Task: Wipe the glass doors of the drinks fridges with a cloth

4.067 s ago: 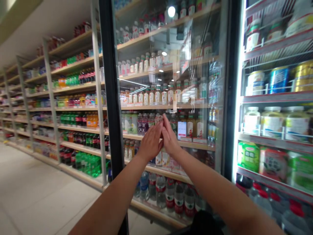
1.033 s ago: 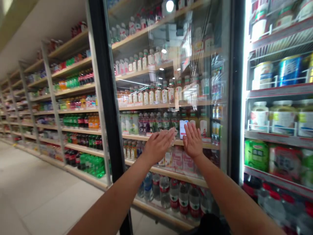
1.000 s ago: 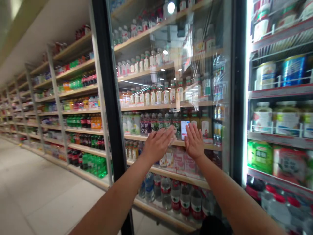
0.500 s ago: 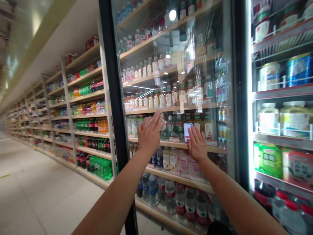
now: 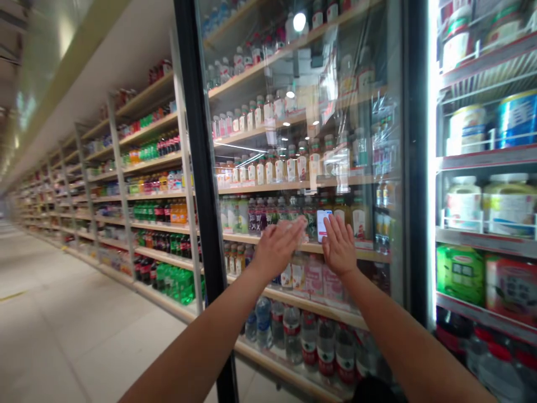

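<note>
My left hand is up against the glass door, fingers together and pointing right. Under its fingers shows a pale, crumpled, tissue-like wipe, blurred and mostly covered by the hand. To the right, my right hand lies flat toward the same glass with its fingers stretched out. A lit phone screen appears just left of those fingers; I cannot tell whether it touches the hand or is on the glass. The door has a black frame and stands swung out from the lit cooler.
Through the glass, shelves of bottles show among ceiling-light reflections. At right, the lit cooler shelves hold jars, cans and packs. Leftward, long drink shelves run into the distance beside a pale tiled floor.
My left hand has moved right and down across the glass with the wipe, closer to my right hand. The right hand has stayed nearly in place. The view has shifted slightly.
</note>
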Tool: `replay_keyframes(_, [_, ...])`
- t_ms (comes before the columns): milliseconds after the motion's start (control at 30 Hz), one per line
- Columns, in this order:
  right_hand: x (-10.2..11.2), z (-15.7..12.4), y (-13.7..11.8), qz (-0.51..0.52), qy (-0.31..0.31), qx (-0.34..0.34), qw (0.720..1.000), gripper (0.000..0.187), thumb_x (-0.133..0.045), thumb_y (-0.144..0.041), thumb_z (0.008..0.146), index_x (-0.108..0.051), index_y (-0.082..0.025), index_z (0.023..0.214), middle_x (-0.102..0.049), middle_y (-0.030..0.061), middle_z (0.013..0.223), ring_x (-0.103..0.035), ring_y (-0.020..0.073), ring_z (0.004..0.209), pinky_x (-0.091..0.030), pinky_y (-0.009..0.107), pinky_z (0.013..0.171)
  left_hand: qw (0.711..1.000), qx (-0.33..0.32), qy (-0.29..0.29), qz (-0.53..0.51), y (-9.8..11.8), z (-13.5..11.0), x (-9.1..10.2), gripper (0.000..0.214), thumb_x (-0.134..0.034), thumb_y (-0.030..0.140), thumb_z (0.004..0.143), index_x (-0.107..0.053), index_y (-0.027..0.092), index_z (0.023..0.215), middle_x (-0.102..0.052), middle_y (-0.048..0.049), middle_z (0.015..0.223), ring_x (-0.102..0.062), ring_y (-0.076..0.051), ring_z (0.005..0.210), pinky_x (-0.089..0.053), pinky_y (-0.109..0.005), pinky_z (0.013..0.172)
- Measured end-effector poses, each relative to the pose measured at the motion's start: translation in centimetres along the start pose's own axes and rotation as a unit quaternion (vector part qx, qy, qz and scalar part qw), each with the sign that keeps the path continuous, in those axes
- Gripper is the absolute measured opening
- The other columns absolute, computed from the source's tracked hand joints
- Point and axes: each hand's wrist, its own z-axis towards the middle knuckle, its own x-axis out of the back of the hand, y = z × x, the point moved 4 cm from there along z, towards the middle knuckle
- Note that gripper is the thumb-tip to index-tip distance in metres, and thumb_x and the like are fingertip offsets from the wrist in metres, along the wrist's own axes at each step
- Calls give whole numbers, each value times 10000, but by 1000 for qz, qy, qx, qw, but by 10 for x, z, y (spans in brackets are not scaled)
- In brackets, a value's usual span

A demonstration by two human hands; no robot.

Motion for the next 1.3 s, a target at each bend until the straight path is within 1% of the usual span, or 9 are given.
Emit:
replay_keyframes(67, [0, 0, 0, 1, -3, -2, 1000, 698, -407, -265, 1029, -99, -238, 1655, -429, 113, 1625, -331, 252, 1542, -233, 494, 1258, 998, -60, -3, -2, 7, 0, -2, 474, -435, 177, 1027, -533, 247, 1486, -413, 38, 1617, -518, -194, 1324, -408, -376, 983])
replay_keyframes(200, [-1, 0, 0, -7, -5, -1, 1000, 698, -409, -278, 1032, -97, -243, 1656, -436, 111, 1621, -334, 255, 1540, -249, 494, 1252, 990, 141, 3, 6, -13, 6, 0, 518, -465, 187, 1001, -498, 251, 1514, -390, 10, 1630, -512, -280, 1334, -407, -450, 973])
replay_keyframes(267, [0, 1, 0, -13, -1, 5, 1000, 699, -412, -271, 1033, -96, -238, 1656, -452, 113, 1610, -329, 254, 1543, -257, 493, 1248, 983, 186, 4, 1, -12, 5, 0, 535, -482, 192, 987, -491, 243, 1519, -375, -2, 1639, -504, -298, 1343, -410, -465, 973])
replay_keyframes(433, [1, -1, 1, -11, 11, 14, 1000, 701, -441, -267, 1029, -125, -229, 1654, -455, 117, 1607, -327, 252, 1544, -261, 483, 1250, 1000, 4, -26, -3, 17, -4, -6, 542, -487, 204, 1002, -463, 265, 1540, -358, 4, 1651, -468, -225, 1402, -399, -390, 1049])
replay_keyframes(633, [-2, -5, 2, 5, 24, 14, 1000, 703, -464, -267, 1014, -164, -253, 1650, -427, 106, 1623, -339, 266, 1539, -279, 497, 1245, 981, 192, -9, 7, -8, -7, -2, 599, -516, 237, 975, -428, 288, 1566, -348, 3, 1649, -471, -299, 1385, -421, -479, 1010])
replay_keyframes(800, [-1, -4, 2, -3, 21, 15, 1000, 710, -461, -270, 1018, -145, -237, 1653, -424, 116, 1624, -344, 271, 1536, -276, 494, 1244, 999, -26, -18, -3, 16, -15, -5, 510, -480, 228, 1008, -502, 304, 1511, -352, 58, 1649, -461, -193, 1403, -402, -375, 1068])
replay_keyframes(967, [0, -5, 0, -8, 15, 12, 1000, 714, -463, -268, 1020, -136, -236, 1654, -458, 117, 1604, -355, 266, 1531, -266, 489, 1244, 987, 158, 0, 21, -5, -15, 2, 520, -498, 239, 1005, -495, 310, 1520, -381, 49, 1630, -479, -276, 1382, -399, -448, 1032])
replay_keyframes(1167, [3, 12, 10, -7, 0, 23, 1000, 703, -470, -306, 1027, -157, -237, 1652, -468, 113, 1599, -380, 256, 1516, -209, 473, 1259, 1000, 11, 9, 13, 9, -22, 0, 496, -500, 204, 1000, -532, 282, 1489, -393, 55, 1623, -491, -214, 1372, -379, -391, 1065])
replay_keyframes(1300, [0, 35, 25, -18, -2, -46, 999, 650, -383, -330, 1060, -138, -225, 1653, -397, 126, 1639, -361, 258, 1526, -201, 493, 1256, 986, 161, 28, 30, -2, -11, -3, 509, -505, 239, 1007, -505, 295, 1513, -414, 24, 1614, -494, -268, 1363, -392, -445, 1012])
